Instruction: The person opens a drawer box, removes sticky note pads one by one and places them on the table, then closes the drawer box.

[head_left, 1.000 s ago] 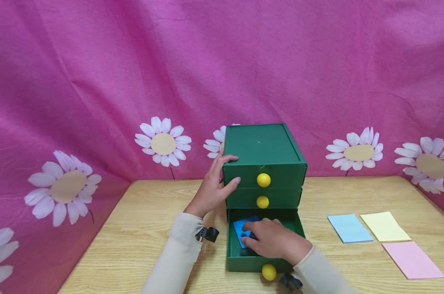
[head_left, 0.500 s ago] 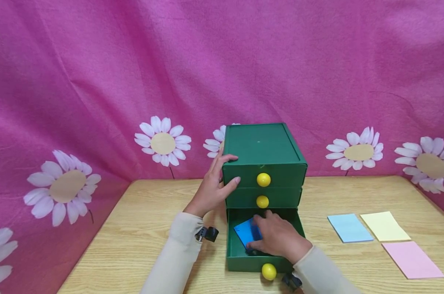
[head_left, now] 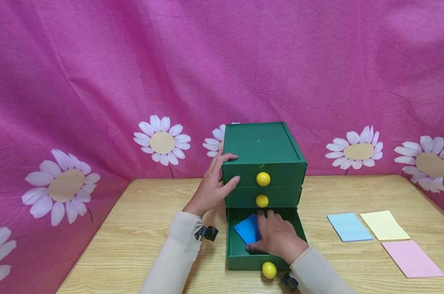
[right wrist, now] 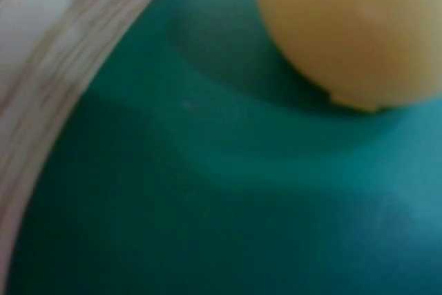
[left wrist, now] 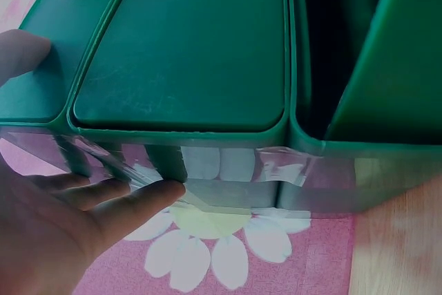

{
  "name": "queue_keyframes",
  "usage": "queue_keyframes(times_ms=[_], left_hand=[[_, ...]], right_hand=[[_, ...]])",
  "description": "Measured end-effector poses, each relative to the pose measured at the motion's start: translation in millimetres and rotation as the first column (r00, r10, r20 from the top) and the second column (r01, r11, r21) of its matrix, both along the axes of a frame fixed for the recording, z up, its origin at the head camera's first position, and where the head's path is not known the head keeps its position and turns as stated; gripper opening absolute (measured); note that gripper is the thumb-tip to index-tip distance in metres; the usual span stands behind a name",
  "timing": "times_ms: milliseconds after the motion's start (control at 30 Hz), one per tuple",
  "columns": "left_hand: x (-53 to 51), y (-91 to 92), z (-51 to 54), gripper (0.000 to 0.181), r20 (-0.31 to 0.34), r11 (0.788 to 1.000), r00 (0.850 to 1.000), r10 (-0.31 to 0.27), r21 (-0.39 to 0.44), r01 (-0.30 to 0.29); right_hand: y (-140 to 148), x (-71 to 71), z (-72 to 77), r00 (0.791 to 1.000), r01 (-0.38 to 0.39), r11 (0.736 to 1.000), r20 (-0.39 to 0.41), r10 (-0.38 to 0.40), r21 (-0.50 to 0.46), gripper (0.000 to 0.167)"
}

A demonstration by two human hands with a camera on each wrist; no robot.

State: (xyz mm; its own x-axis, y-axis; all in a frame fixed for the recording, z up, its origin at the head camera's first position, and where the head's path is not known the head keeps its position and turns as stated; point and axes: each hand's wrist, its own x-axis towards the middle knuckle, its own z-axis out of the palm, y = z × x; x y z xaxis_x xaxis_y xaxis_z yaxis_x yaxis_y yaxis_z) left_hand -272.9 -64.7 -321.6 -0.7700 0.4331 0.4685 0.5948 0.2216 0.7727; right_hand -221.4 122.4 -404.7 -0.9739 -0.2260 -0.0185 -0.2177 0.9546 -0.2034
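A green drawer unit [head_left: 258, 143] with yellow knobs stands on the table, its bottom drawer [head_left: 244, 263] pulled out. My left hand [head_left: 210, 188] rests at the unit's upper left corner, thumb on the front face. Its other fingers lie along the clear-looking side in the left wrist view. Inside the drawer, my right hand [head_left: 280, 237] is spread over the right part of a blue sticky note pad [head_left: 246, 229]; whether it pinches the pad is hidden. The right wrist view shows only the green drawer front [right wrist: 207, 170] and a yellow knob [right wrist: 352, 25], blurred.
To the right of the unit, a light blue pad [head_left: 349, 227], a yellow pad [head_left: 385, 225] and a pink pad [head_left: 412, 258] lie flat on the wooden table [head_left: 141, 228]. A pink cloth [head_left: 207, 73] with white flowers hangs behind and at both sides.
My right hand has shifted slightly right and farther back inside the drawer, its fingers spreading. The blue pad has turned and now lies at a slant. The left hand has stayed put.
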Motion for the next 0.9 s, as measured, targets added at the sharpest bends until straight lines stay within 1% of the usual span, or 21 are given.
queue_keyframes(times_ms=[167,333,500,600,667,767,900], left_hand=[[-0.4,0.2,-0.6,0.051,0.011,1.000,1.000,0.005,-0.011,-0.005],[-0.3,0.3,-0.6,0.051,-0.003,1.000,1.000,0.006,-0.011,-0.006],[2.4,0.2,1.7,0.051,-0.006,1.000,1.000,0.015,-0.023,-0.015],[0.8,0.4,0.4,0.051,-0.011,1.000,1.000,0.010,-0.011,-0.010],[-1.2,0.6,-1.6,0.051,-0.017,1.000,1.000,0.003,0.000,-0.003],[-10.9,0.1,-11.6,0.052,-0.022,1.000,1.000,0.000,0.011,0.000],[-24.3,-1.6,-24.0,0.053,-0.046,1.000,0.999,0.012,0.002,-0.012]], right_hand=[[-0.8,0.9,-0.8,1.000,-0.004,1.000,-0.021,0.003,-0.009,0.086],[-2.4,0.9,-3.0,0.998,0.003,1.000,-0.055,-0.004,-0.019,0.078],[-3.2,-0.6,-5.1,0.995,0.017,1.000,-0.095,-0.018,-0.006,0.069],[-3.3,-1.7,-6.1,0.993,0.023,1.000,-0.112,-0.022,0.003,0.062],[-3.5,-2.5,-6.5,0.993,0.028,1.000,-0.118,-0.028,0.005,0.058],[-4.7,-4.5,-7.0,0.992,0.050,0.999,-0.115,-0.049,0.005,0.054],[-7.3,-6.7,-6.5,0.991,0.096,0.995,-0.094,-0.094,0.021,0.059]])
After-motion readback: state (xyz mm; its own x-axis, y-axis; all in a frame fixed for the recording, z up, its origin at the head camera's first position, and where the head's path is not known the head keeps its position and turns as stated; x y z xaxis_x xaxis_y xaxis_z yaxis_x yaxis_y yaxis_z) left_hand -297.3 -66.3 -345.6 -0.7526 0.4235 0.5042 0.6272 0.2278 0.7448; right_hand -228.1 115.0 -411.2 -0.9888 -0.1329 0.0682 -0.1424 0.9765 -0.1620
